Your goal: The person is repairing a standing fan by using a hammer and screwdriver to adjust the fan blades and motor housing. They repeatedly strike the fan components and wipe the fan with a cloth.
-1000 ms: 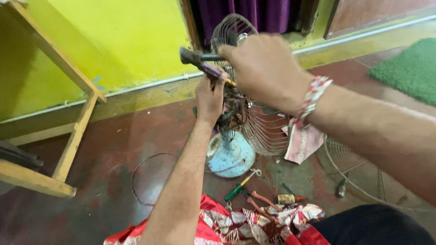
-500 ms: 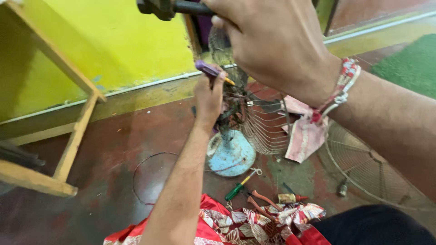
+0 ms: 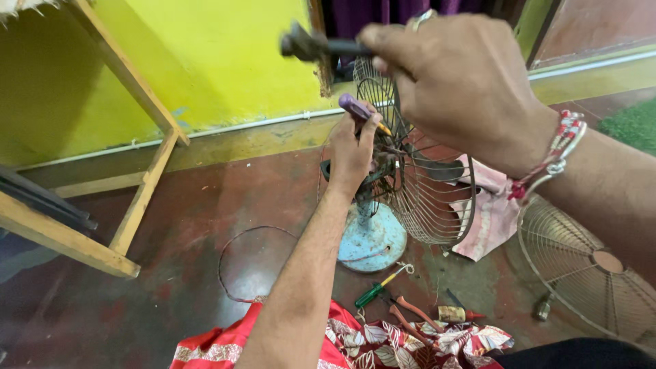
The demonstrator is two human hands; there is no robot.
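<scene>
Since half a second ago, the right hand (image 3: 458, 82) has dropped slightly, its grip closed on a dark tool (image 3: 307, 44) raised to strike. Left hand (image 3: 352, 154) pinches a purple-handled screwdriver (image 3: 359, 109) against the fan motor (image 3: 383, 167), steadying it on the floor (image 3: 205, 205).

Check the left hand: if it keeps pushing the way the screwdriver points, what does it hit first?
Probably the fan motor behind the wire guard; the left hand aims the screwdriver there. Depth is unclear.
</scene>
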